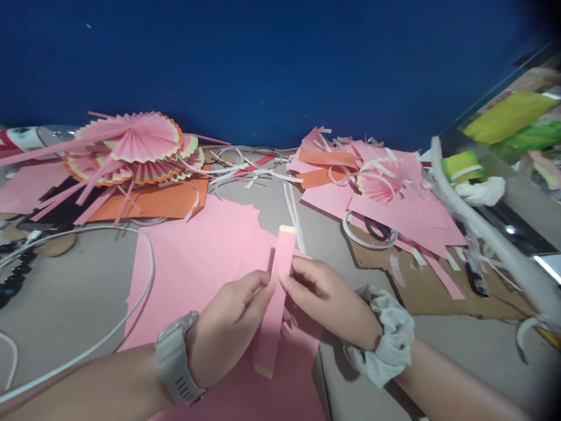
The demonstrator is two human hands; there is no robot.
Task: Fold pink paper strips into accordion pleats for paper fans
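Observation:
A narrow folded strip of pink paper (277,304) with pale yellow ends stands tilted between my hands, above the middle of the table. My left hand (234,318), with a grey watch on its wrist, grips the strip's left edge near its middle. From the other side my right hand (322,289), with a pale scrunchie (388,333) at the wrist, pinches the right edge between thumb and fingers. Under both hands lie large pink paper sheets (188,263). Part of the strip's lower half hides the fingers behind it.
Pleated pink paper fans (135,140) are piled at the back left over orange paper (153,199). Pink scraps (407,216) and a small fan (381,178) lie at the right on brown cardboard (429,292). A white cable (151,263) loops at the left; a blue panel (263,64) stands behind.

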